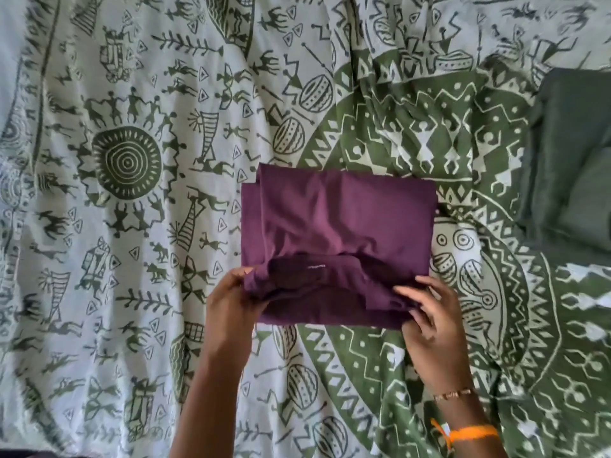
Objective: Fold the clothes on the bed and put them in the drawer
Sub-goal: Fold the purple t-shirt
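A dark purple garment (337, 219) lies partly folded into a rough rectangle on the bed, in the middle of the head view. Its collar with a small label faces me at the near edge. My left hand (231, 302) grips the near left corner of the garment, fingers curled into the fabric. My right hand (426, 309) pinches the near right corner, thumb on top. Both corners are slightly lifted off the bed.
The bed is covered by a white and green printed sheet (132, 160) with wrinkles. A folded dark grey-green garment (575, 160) lies at the right edge. No drawer is in view.
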